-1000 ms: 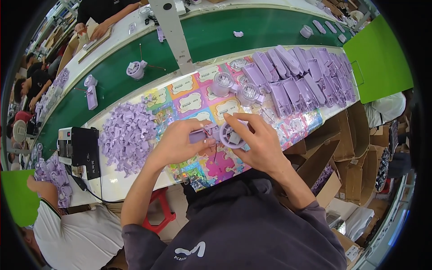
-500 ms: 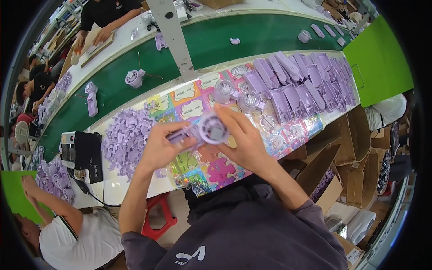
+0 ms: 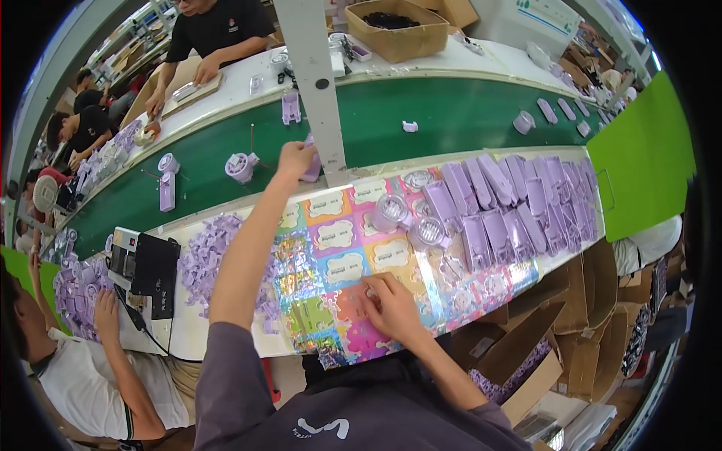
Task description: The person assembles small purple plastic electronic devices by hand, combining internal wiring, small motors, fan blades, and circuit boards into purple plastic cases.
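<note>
My left hand (image 3: pixel 295 158) reaches forward over the green conveyor, closed on a lavender handheld fan part (image 3: pixel 311 165). The part stands beside the grey metal post, and my fingers hide some of it. Low over the colourful puzzle-patterned sheet (image 3: pixel 344 268), my right hand (image 3: pixel 392 307) has its fingers curled together; whatever they pinch, if anything, cannot be made out. Beyond that hand, two round lavender fan heads (image 3: pixel 391 213) with clear parts lie on the sheet. A heap of small lavender plastic pieces (image 3: pixel 207 255) lies to the left, near my left forearm.
Rows of lavender handle shells (image 3: pixel 519 218) fill the table's right side. The post (image 3: pixel 323 90) rises at the conveyor's near edge. Further fan parts (image 3: pixel 241 167) sit on the belt (image 3: pixel 451 105). A black-and-white device (image 3: pixel 150 274) with a cable stands left; co-workers sit left and across.
My left hand has left the right hand and carried the fan part forward to the conveyor by the post. My right hand has let go of it and come down over the sheet.
</note>
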A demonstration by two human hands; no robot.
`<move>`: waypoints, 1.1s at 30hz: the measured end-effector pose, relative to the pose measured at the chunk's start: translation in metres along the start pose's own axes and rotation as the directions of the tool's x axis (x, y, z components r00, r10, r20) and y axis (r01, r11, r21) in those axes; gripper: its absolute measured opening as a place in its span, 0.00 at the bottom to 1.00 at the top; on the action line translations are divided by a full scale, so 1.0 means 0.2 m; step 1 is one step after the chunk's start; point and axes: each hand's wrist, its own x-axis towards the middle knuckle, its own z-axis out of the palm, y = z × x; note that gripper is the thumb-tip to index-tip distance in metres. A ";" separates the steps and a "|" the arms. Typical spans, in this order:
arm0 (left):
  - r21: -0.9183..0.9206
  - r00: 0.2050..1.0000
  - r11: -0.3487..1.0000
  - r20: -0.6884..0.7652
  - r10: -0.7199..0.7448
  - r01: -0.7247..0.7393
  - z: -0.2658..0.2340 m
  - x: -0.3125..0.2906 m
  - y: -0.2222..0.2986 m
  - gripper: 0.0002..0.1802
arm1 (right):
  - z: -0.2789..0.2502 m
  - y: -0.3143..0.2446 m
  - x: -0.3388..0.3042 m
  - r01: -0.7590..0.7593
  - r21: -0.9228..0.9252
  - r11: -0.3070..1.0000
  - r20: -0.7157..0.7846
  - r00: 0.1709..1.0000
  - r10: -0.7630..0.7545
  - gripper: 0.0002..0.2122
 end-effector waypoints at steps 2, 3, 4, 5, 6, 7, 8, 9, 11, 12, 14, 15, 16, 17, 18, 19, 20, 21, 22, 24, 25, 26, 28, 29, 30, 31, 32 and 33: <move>0.129 0.984 0.979 -0.061 0.166 -0.157 0.05 0.09 -0.01 0.11 | -0.02 0.00 -0.01 -0.073 0.020 0.997 0.032 0.997 0.072 0.14; 0.270 0.938 0.916 -0.095 0.334 -0.298 0.06 0.10 -0.01 0.11 | -0.03 -0.01 -0.01 -0.148 0.043 0.988 0.061 0.988 0.145 0.14; 0.401 0.866 0.832 -0.158 0.475 -0.383 0.02 0.12 -0.01 0.15 | -0.03 -0.01 0.01 -0.146 0.048 0.988 0.067 0.988 0.142 0.14; 0.518 0.777 0.731 -0.183 0.602 -0.444 0.00 0.10 0.01 0.20 | -0.06 0.00 0.02 -0.191 0.046 0.981 0.071 0.980 0.187 0.13; 0.671 0.747 0.623 -0.152 0.647 -0.402 -0.07 0.09 0.02 0.26 | -0.07 0.00 0.02 -0.232 0.049 0.972 0.078 0.971 0.228 0.12; 0.790 0.753 0.537 -0.153 0.640 -0.296 -0.11 0.05 0.06 0.26 | -0.07 0.02 0.02 -0.246 0.042 0.968 0.078 0.967 0.243 0.12; 0.886 0.755 0.429 -0.158 0.637 -0.177 -0.17 0.00 0.07 0.27 | -0.07 0.04 0.02 -0.179 0.031 0.983 0.034 0.983 0.178 0.12; 0.934 0.805 0.353 -0.162 0.570 -0.062 -0.27 -0.02 0.01 0.27 | -0.05 0.04 0.03 -0.100 0.030 0.995 -0.006 0.995 0.100 0.11; 0.953 0.966 0.283 -0.167 0.199 0.107 -0.45 -0.02 -0.04 0.25 | -0.04 0.03 0.04 -0.085 0.033 0.996 -0.005 0.996 0.086 0.11; 0.954 0.964 0.276 -0.175 0.200 0.116 -0.55 -0.02 -0.06 0.25 | -0.03 0.02 0.05 -0.073 0.034 0.997 -0.007 0.997 0.073 0.11; 0.883 0.981 0.469 -0.085 0.176 -0.007 -0.72 -0.05 -0.11 0.25 | 0.00 0.00 0.06 -0.051 0.045 0.998 0.000 0.999 0.052 0.11; 0.880 0.981 0.474 -0.076 0.177 -0.017 -0.69 -0.08 -0.06 0.25 | 0.00 0.01 0.06 -0.052 0.023 0.998 -0.002 0.999 0.052 0.11; 0.862 0.967 0.501 -0.060 0.249 -0.076 -0.70 -0.13 -0.01 0.25 | 0.01 0.02 0.08 -0.054 0.018 0.998 -0.005 0.999 0.054 0.11; 0.843 0.946 0.521 -0.047 0.320 -0.135 -0.69 -0.22 0.07 0.25 | 0.03 0.02 0.10 -0.047 -0.029 0.998 0.003 0.999 0.047 0.11; 0.846 0.945 0.516 -0.050 0.322 -0.131 -0.71 -0.32 0.16 0.25 | 0.07 0.01 0.14 -0.033 -0.067 0.997 0.011 0.999 0.034 0.10; 0.793 0.932 0.590 -0.083 0.352 -0.153 -0.70 -0.42 0.25 0.25 | 0.09 0.00 0.20 0.017 -0.042 0.999 0.026 1.000 -0.016 0.12; 0.735 0.920 0.655 -0.115 0.376 -0.176 -0.67 -0.53 0.32 0.25 | 0.13 0.00 0.28 0.074 -0.013 0.997 0.044 0.996 -0.073 0.13; 0.715 0.898 0.661 -0.109 0.427 -0.228 -0.64 -0.64 0.37 0.24 | 0.19 0.00 0.37 0.130 0.016 0.991 0.059 0.990 -0.131 0.14; 0.687 0.873 0.667 -0.097 0.478 -0.289 -0.58 -0.73 0.40 0.22 | 0.24 0.02 0.45 0.176 -0.011 0.984 0.056 0.983 -0.176 0.15; 0.603 0.848 0.725 -0.142 0.510 -0.334 -0.54 -0.96 0.48 0.19 | 0.37 0.01 0.65 0.258 -0.046 0.965 0.025 0.966 -0.257 0.17; 0.605 0.836 0.725 -0.170 0.521 -0.329 -0.53 -1.08 0.48 0.19 | 0.46 -0.02 0.73 0.291 -0.056 0.955 0.001 0.957 -0.291 0.17; 0.597 0.825 0.731 -0.195 0.531 -0.330 -0.52 -1.18 0.47 0.18 | 0.51 -0.03 0.80 0.294 -0.050 0.955 -0.001 0.956 -0.294 0.17; 0.579 0.803 0.707 -0.142 0.578 -0.406 -0.49 -1.31 0.41 0.19 | 0.59 -0.05 0.89 0.353 -0.096 0.931 0.167 0.928 -0.334 0.15; 0.543 0.825 0.740 -0.145 0.547 -0.396 -0.47 -1.36 0.39 0.18 | 0.61 -0.05 0.90 0.358 -0.091 0.929 0.170 0.925 -0.339 0.15; 0.549 0.825 0.740 -0.149 0.545 -0.389 -0.45 -1.39 0.38 0.18 | 0.62 -0.04 0.91 0.335 -0.141 0.932 0.186 0.933 -0.308 0.11; 0.553 0.825 0.739 -0.152 0.544 -0.385 -0.44 -1.41 0.37 0.18 | 0.63 -0.02 0.90 0.310 -0.193 0.931 0.198 0.942 -0.272 0.06; 0.542 0.818 0.746 -0.172 0.549 -0.387 -0.44 -1.43 0.36 0.17 | 0.62 -0.01 0.90 0.341 -0.207 0.917 0.183 0.934 -0.306 0.09; 0.541 0.819 0.748 -0.175 0.547 -0.384 -0.45 -1.44 0.34 0.17 | 0.61 -0.01 0.88 0.343 -0.206 0.917 0.187 0.933 -0.307 0.09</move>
